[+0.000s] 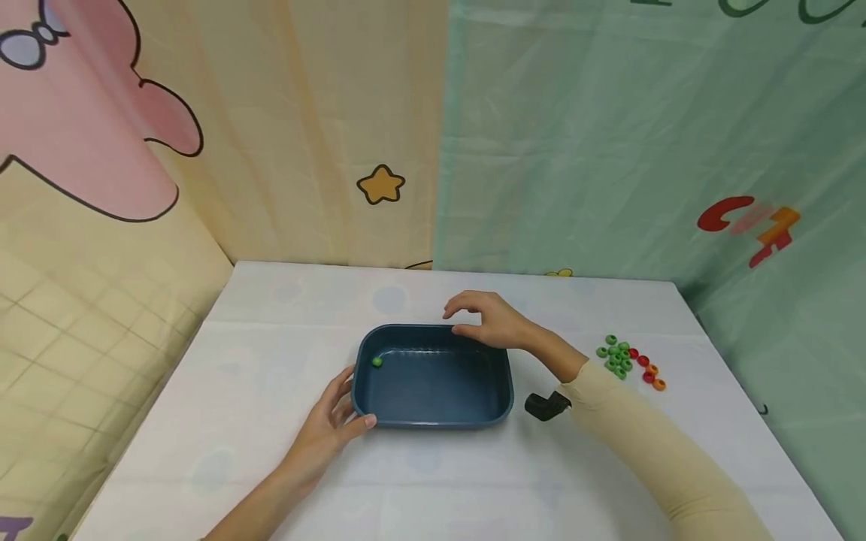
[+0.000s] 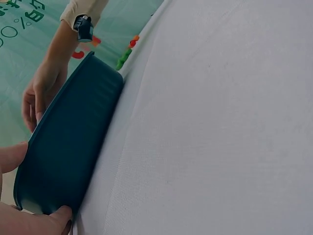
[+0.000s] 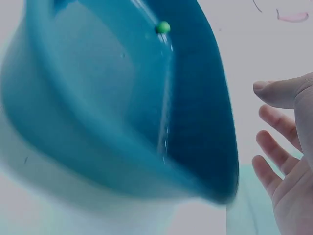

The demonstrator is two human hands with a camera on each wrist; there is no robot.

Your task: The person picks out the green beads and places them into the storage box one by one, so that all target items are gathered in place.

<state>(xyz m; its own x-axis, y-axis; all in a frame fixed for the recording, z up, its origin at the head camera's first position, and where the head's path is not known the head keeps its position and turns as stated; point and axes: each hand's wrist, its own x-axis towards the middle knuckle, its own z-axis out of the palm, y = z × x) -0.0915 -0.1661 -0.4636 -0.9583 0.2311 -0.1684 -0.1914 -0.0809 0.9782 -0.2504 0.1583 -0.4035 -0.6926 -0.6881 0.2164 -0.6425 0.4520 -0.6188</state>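
A dark blue rectangular tray (image 1: 433,387) stands on the white table, with one green bead (image 1: 376,362) inside near its left wall. My left hand (image 1: 328,421) holds the tray's near left corner, thumb at the front and fingers along the left side. In the left wrist view, that hand's thumb (image 2: 12,157) and fingers touch the tray's end. My right hand (image 1: 490,319) hovers by the far right rim, its fingers loosely bent. Nothing shows between thumb and fingers of the right hand (image 3: 293,142) in the right wrist view, where it appears apart from the tray.
Several green beads (image 1: 614,359) lie in a cluster at the table's right. Beside them are a few red beads (image 1: 643,361) and orange beads (image 1: 659,385). A black wrist camera (image 1: 546,406) sticks out from the right sleeve (image 1: 649,443). Printed curtains (image 1: 575,135) hang behind the table.
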